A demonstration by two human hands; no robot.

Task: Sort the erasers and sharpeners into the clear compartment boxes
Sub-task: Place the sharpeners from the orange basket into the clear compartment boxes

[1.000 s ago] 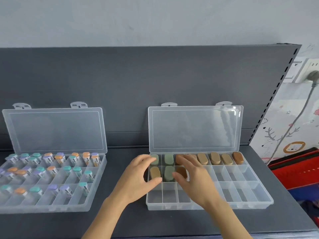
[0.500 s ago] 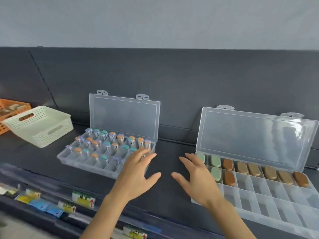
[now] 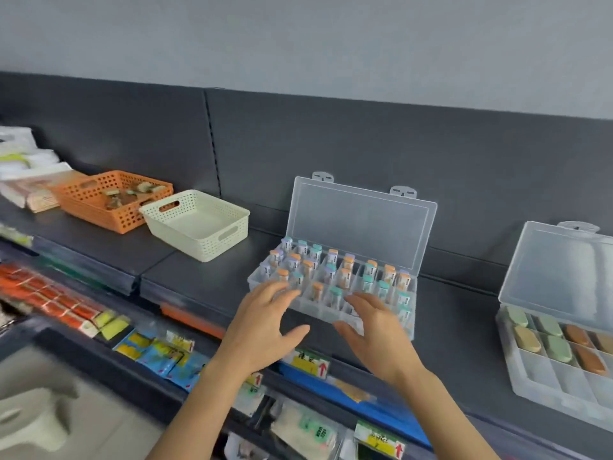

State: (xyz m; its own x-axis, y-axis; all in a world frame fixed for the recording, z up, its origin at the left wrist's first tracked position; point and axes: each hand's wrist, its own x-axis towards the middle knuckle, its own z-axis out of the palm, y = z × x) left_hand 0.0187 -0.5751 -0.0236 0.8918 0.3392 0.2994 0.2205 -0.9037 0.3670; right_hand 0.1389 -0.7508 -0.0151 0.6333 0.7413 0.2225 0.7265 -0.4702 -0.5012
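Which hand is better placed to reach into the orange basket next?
Left, probably. The left hand is open, empty and nearer the orange basket, far left on the shelf; the right hand would cross over it.

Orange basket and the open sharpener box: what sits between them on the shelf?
The cream basket, then bare dark shelf; head view shows it.

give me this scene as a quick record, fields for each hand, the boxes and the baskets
left hand: open, fingers spread, holding nothing, at the sharpener box's front left corner
right hand: open, holding nothing, over that box's front edge
sharpener box: lid up, sharpeners in most compartments
eraser box: far right, lid up, erasers in the back rows
orange basket: far left, contents too blurred to name
cream basket: beside it, nothing visible inside
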